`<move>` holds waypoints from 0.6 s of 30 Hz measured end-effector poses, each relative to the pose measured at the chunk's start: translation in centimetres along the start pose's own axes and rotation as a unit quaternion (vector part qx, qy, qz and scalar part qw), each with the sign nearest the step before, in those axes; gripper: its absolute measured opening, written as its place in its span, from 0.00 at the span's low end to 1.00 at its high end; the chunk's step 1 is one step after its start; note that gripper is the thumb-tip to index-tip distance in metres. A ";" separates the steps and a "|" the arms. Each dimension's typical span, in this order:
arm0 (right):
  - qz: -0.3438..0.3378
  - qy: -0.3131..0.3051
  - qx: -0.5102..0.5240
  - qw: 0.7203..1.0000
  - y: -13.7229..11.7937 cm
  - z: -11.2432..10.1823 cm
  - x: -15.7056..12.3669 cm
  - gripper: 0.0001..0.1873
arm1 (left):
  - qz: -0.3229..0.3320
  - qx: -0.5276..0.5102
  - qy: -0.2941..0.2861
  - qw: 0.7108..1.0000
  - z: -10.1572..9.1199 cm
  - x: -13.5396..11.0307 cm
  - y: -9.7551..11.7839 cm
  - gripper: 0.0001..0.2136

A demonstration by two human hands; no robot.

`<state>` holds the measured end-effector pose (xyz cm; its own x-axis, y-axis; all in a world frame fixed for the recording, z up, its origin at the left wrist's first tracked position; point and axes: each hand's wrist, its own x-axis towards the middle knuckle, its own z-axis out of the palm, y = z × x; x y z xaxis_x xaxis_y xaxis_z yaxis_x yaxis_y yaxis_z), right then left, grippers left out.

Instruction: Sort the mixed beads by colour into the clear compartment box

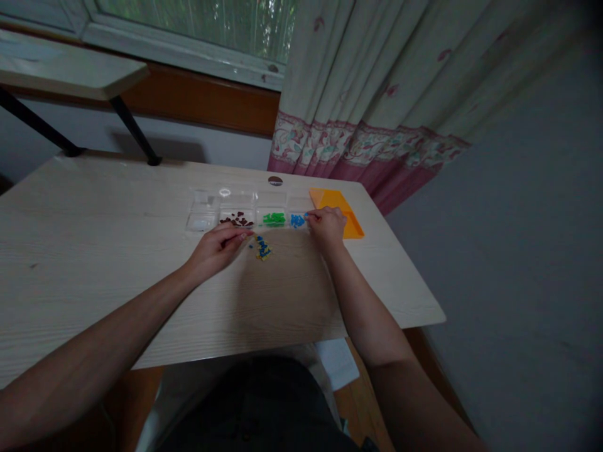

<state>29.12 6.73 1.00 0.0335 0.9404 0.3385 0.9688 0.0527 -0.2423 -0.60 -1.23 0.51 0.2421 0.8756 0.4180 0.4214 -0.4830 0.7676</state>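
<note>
A clear plastic sorting tray (202, 207) lies on the wooden table (117, 263). Its compartments hold brown pieces (237, 220), green pieces (274, 218) and blue pieces (296, 220). A small loose pile of blue and yellow pieces (262, 248) lies on the table in front of the tray. My left hand (217, 246) rests on the table just left of the pile, fingers curled together in a pinch. My right hand (326, 226) is at the tray's right end beside the blue pieces, its fingers pinched; what they hold is too small to make out.
An orange lid (346, 213) lies flat behind my right hand near the table's right edge. A curtain (377, 94) hangs behind the table. A bench or shelf with black legs (70, 75) stands at the back left under the window.
</note>
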 end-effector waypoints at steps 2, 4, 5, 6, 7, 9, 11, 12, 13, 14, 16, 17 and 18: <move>-0.008 0.000 0.006 1.000 0.1 0.1 0.0 0.14 | -0.001 0.003 -0.004 1.000 -0.1 0.0 0.0 0.14; -0.012 0.003 0.011 1.000 0.1 0.2 0.0 0.14 | -0.002 0.008 -0.007 1.000 -0.1 0.0 0.1 0.14; -0.013 0.005 0.013 1.000 0.1 0.1 0.1 0.14 | 0.000 0.011 -0.006 1.000 -0.1 0.0 0.1 0.14; -0.012 0.006 0.015 1.000 0.1 0.1 0.1 0.14 | 0.003 0.013 -0.006 1.000 -0.1 0.0 0.1 0.14; -0.011 0.009 0.016 1.000 0.0 0.0 0.1 0.14 | 0.006 0.017 -0.006 1.000 -0.1 0.0 0.0 0.14; -0.008 0.019 0.020 1.000 0.0 -0.3 0.1 0.14 | 0.012 0.026 -0.006 1.000 -0.1 0.0 -0.1 0.14; -0.006 0.029 0.024 0.999 -0.2 -0.5 0.1 0.14 | 0.023 0.047 -0.008 0.999 -0.2 -0.1 -0.3 0.14; -0.007 0.033 0.026 0.999 -0.2 -0.6 0.1 0.15 | 0.032 0.066 -0.011 0.997 -0.2 -0.1 -0.4 0.14; -0.010 0.037 0.028 0.999 -0.3 -0.7 0.1 0.15 | 0.044 0.092 -0.019 0.995 -0.2 -0.1 -0.5 0.13; -0.014 0.041 0.030 0.999 -0.4 -0.7 0.0 0.15 | 0.059 0.121 -0.030 0.990 -0.3 -0.2 -0.6 0.13; -0.024 0.049 0.034 0.998 -0.7 -0.7 -0.1 0.14 | 0.087 0.181 -0.055 0.978 -0.3 -0.2 -0.7 0.11; -0.030 0.052 0.037 0.998 -0.9 -0.6 -0.1 0.14 | 0.098 0.204 -0.064 0.972 -0.4 -0.3 -0.7 0.11; -0.037 0.055 0.039 0.997 -1.1 -0.6 -0.3 0.14 | 0.106 0.221 -0.069 0.967 -0.4 -0.3 -0.8 0.11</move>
<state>28.19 6.22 1.74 -0.0075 0.8907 0.4546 0.9477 0.1514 -0.2810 -1.32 -1.11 -0.04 0.4652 0.7620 0.4505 0.6751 -0.6346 0.3762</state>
